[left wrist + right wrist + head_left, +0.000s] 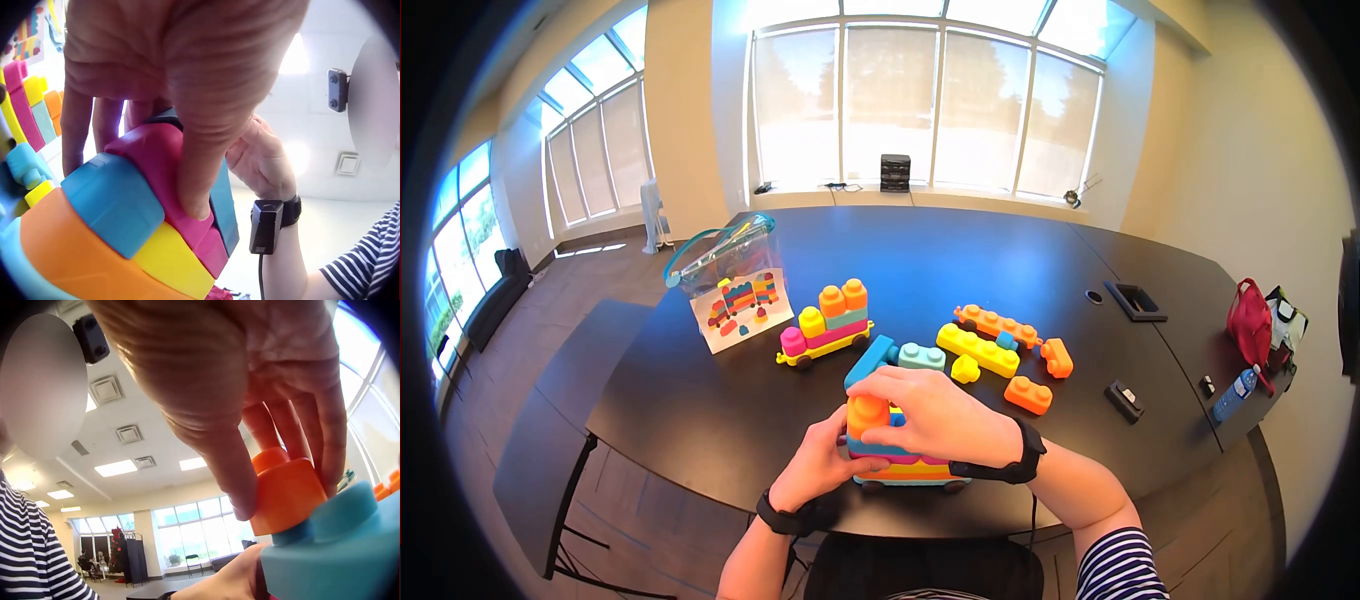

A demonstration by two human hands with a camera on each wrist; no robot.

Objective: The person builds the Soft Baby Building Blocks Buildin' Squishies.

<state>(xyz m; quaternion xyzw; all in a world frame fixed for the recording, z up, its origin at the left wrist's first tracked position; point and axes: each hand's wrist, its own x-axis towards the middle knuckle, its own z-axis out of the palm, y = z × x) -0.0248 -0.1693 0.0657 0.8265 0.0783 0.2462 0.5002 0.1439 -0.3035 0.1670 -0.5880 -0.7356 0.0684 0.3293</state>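
In the head view, a wheeled toy wagon (910, 472) stacked with building blocks stands near the front table edge. My right hand (945, 415) comes over the top and pinches an orange block (287, 494), which sits on a blue block's stud. My left hand (812, 468) grips the stack's left side, its thumb on a magenta block (159, 156). Under that magenta block are a blue block (115, 200) and a yellow block (175, 259), on an orange layer (81, 250). The right hand hides part of the stack's top from the head view.
Beyond the hands lie loose blocks: yellow (978, 350), light teal (922, 356) and orange (1028, 395). A second block wagon (828, 335) stands at left, beside a clear bag (735, 280). At right are a water bottle (1236, 393) and a red bag (1248, 322).
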